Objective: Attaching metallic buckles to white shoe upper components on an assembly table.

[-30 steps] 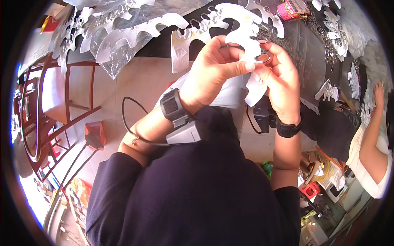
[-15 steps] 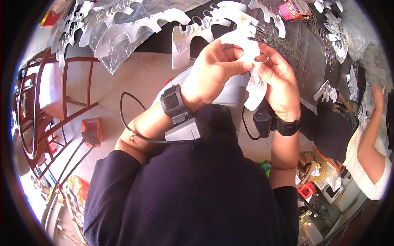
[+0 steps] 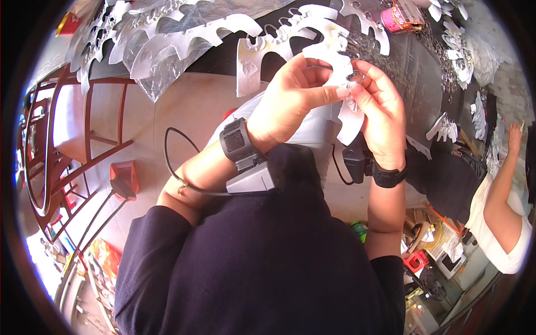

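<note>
Fingers (image 3: 335, 92) of the left hand (image 3: 290, 103) are pinched shut on a white cut-out (image 3: 338, 61); the right hand (image 3: 382, 111) grips a metal ring (image 3: 357, 77) beside them. Ring fitting appears underway; precise threading is required next.

Red wooden chair (image 3: 67, 145) left; pink tub (image 3: 393, 17) on dark table (image 3: 424, 78).

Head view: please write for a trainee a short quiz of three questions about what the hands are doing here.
1. True or false: both hands hold the white cut-out piece.
2. What does the right hand pinch at the piece's edge? A) metal ring B) red cup C) black cable
3. What is strapped to the wrist behind the left hand?

Key:
1. True.
2. A, a metal ring.
3. A black band with a grey device.
</note>
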Demonstrator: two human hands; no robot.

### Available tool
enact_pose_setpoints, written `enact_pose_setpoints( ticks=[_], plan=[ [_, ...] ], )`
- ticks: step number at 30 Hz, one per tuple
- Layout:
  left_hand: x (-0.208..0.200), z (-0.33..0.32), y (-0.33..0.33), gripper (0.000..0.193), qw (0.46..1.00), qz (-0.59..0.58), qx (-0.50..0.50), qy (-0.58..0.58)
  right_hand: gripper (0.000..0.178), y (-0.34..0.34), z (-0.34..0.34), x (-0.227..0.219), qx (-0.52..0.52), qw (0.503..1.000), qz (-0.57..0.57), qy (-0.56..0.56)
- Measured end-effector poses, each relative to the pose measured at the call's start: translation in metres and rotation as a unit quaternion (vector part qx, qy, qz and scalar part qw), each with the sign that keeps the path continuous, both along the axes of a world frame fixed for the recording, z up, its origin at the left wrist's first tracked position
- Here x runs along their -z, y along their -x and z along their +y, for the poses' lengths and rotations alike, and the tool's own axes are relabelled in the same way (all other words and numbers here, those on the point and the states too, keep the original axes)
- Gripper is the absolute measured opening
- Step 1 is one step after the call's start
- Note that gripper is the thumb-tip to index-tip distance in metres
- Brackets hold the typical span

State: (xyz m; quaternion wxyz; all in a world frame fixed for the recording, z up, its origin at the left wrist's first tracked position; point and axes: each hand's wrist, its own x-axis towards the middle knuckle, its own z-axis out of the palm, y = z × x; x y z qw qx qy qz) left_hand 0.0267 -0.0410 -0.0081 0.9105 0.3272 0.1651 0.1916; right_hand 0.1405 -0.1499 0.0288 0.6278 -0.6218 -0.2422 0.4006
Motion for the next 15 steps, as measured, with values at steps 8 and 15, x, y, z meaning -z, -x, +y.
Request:
enact_pose_setpoints(
  ticks=[8,15],
  plan=[
    [0.0046,-0.0062,-0.0049,0.042,0.996,-0.008,-0.059,-0.069,0.032,0.0032,0.0003,0.0013,-0.022,1.000,0.002,0.004],
    [0.0088,-0.0066,-0.0048,0.038,0.999,-0.006,-0.013,0.030,0.033,-0.0050,-0.0033,0.0041,-0.035,0.992,0.124,-0.015]
  ],
)
